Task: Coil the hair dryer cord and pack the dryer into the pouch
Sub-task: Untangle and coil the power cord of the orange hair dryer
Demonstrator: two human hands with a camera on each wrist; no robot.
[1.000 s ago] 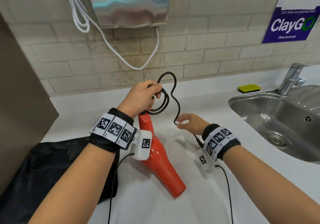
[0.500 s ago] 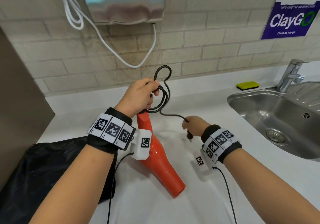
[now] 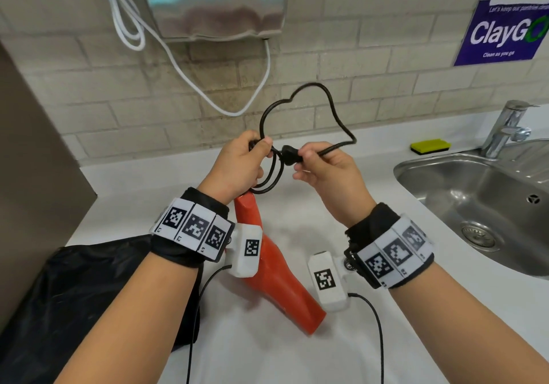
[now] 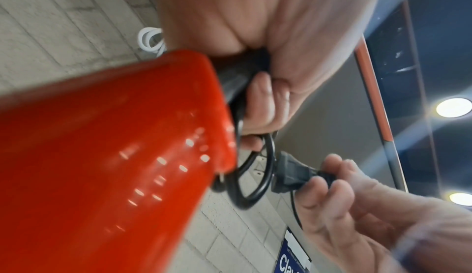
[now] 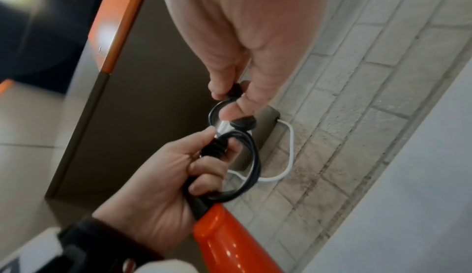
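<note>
Right hand (image 3: 329,175): thumb and fingers pinch the black cord (image 3: 309,110) just behind its plug (image 3: 289,155), plug pointed at the coil. Left hand (image 3: 237,166): fingers curled round the gathered cord loops at the handle end of the red hair dryer (image 3: 279,270); one larger loop stands above both hands. Dryer tilted, nozzle end down near the white counter (image 3: 297,217). Black pouch (image 3: 74,294) lies on the counter, left of the dryer
</note>
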